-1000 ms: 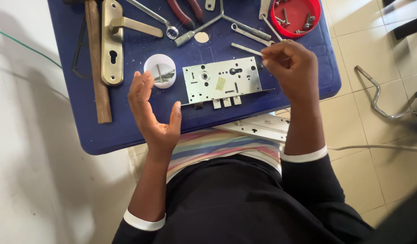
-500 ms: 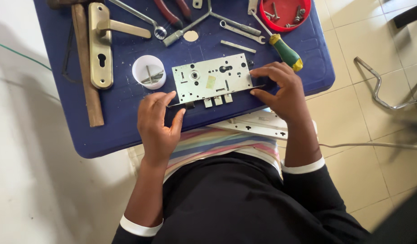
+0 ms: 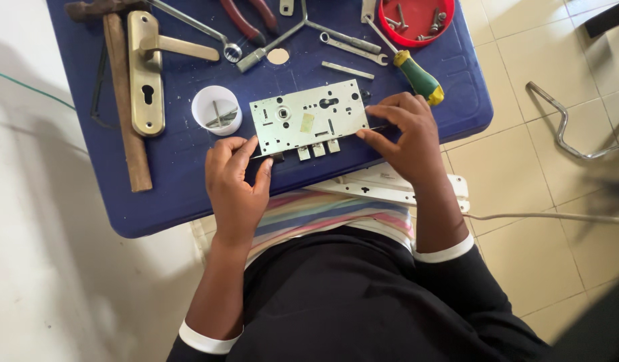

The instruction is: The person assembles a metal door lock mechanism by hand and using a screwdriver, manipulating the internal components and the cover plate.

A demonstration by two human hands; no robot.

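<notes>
A flat metal mortise lock body lies on the blue table, its bolts pointing toward me. My left hand pinches its near left corner with thumb and fingers. My right hand grips its right end, fingers curled over the edge. A green and yellow screwdriver lies just beyond my right hand, not held.
A white cup with small parts stands left of the lock. A brass door handle plate, a wooden hammer, red pliers, wrenches and a red screw bowl lie further back. White metal strips rest on my lap.
My right hand put down the screwdriver and dropped onto the lock's right end. My left hand came down from an open raised pose and took the lock's left corner.
</notes>
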